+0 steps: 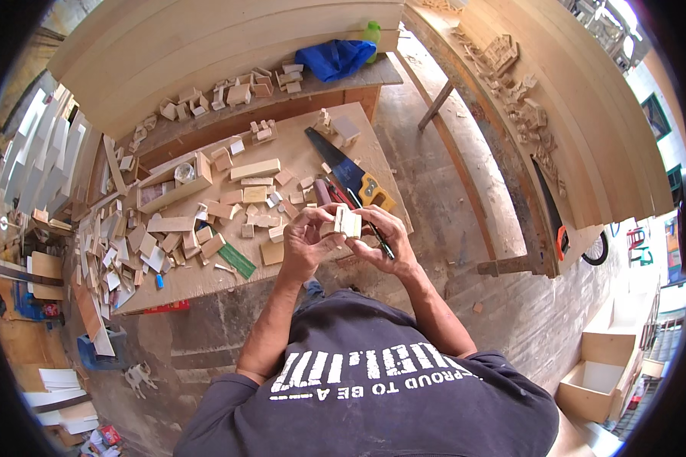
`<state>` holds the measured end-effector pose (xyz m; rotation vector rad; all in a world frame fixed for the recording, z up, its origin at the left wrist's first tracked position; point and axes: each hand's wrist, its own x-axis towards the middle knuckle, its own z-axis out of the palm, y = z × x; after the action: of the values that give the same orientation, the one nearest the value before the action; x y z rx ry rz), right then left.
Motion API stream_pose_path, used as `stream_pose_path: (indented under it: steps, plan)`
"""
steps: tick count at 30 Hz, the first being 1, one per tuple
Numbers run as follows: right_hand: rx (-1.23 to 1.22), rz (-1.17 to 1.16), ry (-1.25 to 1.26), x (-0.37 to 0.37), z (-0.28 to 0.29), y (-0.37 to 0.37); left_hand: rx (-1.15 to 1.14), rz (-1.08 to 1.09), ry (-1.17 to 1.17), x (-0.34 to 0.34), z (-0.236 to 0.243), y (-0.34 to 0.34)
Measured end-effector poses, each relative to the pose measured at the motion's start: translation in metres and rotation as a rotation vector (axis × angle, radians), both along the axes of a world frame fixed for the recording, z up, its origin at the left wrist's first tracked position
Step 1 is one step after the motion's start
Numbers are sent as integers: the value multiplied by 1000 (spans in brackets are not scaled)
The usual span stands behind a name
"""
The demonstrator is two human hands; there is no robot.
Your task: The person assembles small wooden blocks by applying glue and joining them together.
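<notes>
Between my two hands is a small pale wooden block piece [347, 222], made up of what look like several joined bits. My left hand [308, 242] grips its left side with thumb and fingers. From the other side my right hand [387, 236] pinches it, and a dark pen or pencil [383, 242] also lies in that hand's fingers. Just beyond my hands lies a handsaw [344, 169] with a yellow handle, on the plywood table [297, 126]. A reddish-brown block [322, 190] rests beside the saw blade.
Wood offcuts [171, 224] cover the table's left side, near an open wooden box [177, 183] holding a clear round container. A green strip [236, 260] lies at the front. Behind stands a shelf with small wooden pieces [239, 94] and a blue bag [335, 59]. Another saw [561, 239] hangs at right.
</notes>
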<state>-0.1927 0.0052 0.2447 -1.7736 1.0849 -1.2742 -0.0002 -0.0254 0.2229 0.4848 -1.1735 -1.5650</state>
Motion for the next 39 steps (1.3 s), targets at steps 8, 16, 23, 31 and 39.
stream_pose_path:
  steps: [8, 16, 23, 31, 39]
  plan:
    - [-10, 76, 124, -11, 24, 1, -125, 22, -41, -1, 13, 10]
    - [-98, 67, 212, -14, 30, 2, -73, 63, 18, -7, 13, 16]
    - [-19, 57, 330, -11, 44, 0, 418, 7, 445, -8, -9, 14]
    - [-51, 225, 304, -17, 26, -16, 603, -85, 338, -13, -2, 23]
    - [-72, 301, 309, -20, 16, -24, 655, -91, 311, -11, -7, 25]
